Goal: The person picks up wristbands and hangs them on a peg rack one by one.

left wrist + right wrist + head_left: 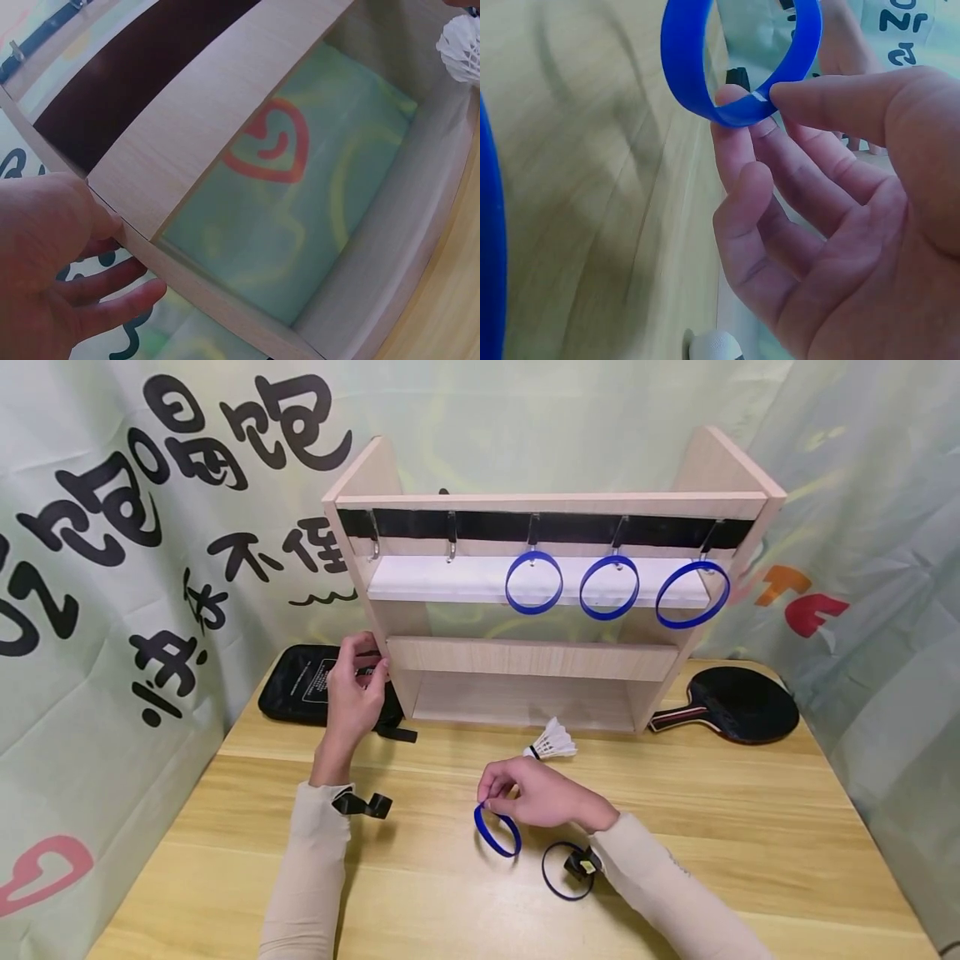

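My left hand (356, 689) is at the left side panel of a wooden shelf unit (532, 658). In the left wrist view its thumb touches the panel's front edge, while the other fingers extend loosely along the outer side. Between thumb and fingertips, my right hand (543, 793) pinches a blue wristband (517, 842), seen closer as a blue loop (682, 75) in the right wrist view. Another blue wristband (545, 877) lies on the table below the right wrist, partly covered by the wrist camera. Three blue wristbands, one of them the middle band (609, 615), hang from hooks on the shelf's black strip (491, 525).
Two hooks at the strip's left, such as this hook (452, 547), carry nothing. A shuttlecock (553, 742) lies before the shelf, just beyond my right hand. A black case (296, 685) sits at the left, a table tennis paddle (742, 704) at the right. Printed curtains enclose the table (420, 902).
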Action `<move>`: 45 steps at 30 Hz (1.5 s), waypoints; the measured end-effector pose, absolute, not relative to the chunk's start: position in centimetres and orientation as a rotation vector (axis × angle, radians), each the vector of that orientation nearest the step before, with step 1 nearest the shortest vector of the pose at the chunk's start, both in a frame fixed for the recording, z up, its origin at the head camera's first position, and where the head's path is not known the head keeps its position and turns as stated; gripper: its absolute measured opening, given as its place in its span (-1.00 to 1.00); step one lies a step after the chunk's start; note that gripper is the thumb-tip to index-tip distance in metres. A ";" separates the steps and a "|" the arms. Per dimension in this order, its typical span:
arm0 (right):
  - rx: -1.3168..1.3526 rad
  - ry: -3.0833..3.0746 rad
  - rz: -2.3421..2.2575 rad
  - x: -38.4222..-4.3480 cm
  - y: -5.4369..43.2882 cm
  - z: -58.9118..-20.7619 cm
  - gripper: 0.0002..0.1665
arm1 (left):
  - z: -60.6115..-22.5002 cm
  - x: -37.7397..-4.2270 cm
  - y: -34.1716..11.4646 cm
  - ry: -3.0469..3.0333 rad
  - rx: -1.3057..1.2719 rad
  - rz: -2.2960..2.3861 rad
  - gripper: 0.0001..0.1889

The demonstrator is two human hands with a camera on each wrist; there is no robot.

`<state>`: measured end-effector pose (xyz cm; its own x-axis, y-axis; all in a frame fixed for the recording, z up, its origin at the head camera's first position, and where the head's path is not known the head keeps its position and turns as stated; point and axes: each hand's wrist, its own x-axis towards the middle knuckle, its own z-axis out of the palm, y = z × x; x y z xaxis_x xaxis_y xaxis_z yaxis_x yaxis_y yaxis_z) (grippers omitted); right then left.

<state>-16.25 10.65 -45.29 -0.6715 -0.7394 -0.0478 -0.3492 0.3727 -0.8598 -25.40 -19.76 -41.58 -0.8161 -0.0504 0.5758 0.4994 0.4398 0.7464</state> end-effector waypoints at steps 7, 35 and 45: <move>-0.948 2.157 -1.255 -16.2 10.8 -44.9 -0.96 | -41.6 -25.5 -19.8 -2.158 -0.387 -1.374 -0.61; -0.797 2.018 -1.414 -16.5 9.5 -42.0 -0.64 | -41.6 -25.3 -19.7 -2.196 -0.369 -1.359 -0.62; -0.729 2.029 -1.597 -17.1 9.1 -40.4 -0.70 | -41.6 -25.3 -19.7 -2.198 -0.378 -1.335 -0.62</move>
